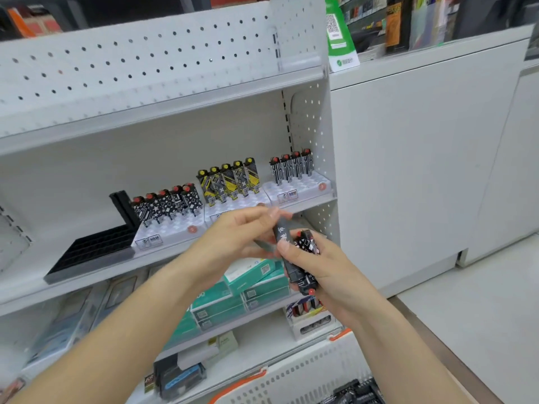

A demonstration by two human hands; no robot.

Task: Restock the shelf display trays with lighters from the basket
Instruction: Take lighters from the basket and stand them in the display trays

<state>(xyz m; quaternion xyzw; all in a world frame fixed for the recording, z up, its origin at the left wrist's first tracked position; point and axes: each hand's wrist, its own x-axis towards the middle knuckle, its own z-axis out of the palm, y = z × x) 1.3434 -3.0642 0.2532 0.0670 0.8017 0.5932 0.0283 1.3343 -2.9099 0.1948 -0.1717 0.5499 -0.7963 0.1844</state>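
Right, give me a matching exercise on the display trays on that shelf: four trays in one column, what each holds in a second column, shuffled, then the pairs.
Trays, on the middle shelf:
1. black tray, far left
2. left white tray
3. middle white tray
4. right white tray

Contents:
A. five lighters with yellow tops
B. four striped black-and-white lighters with red tops
C. no lighters
D. five black-and-white patterned lighters with red tops

Pairs: 1-C, 2-D, 3-A, 4-B
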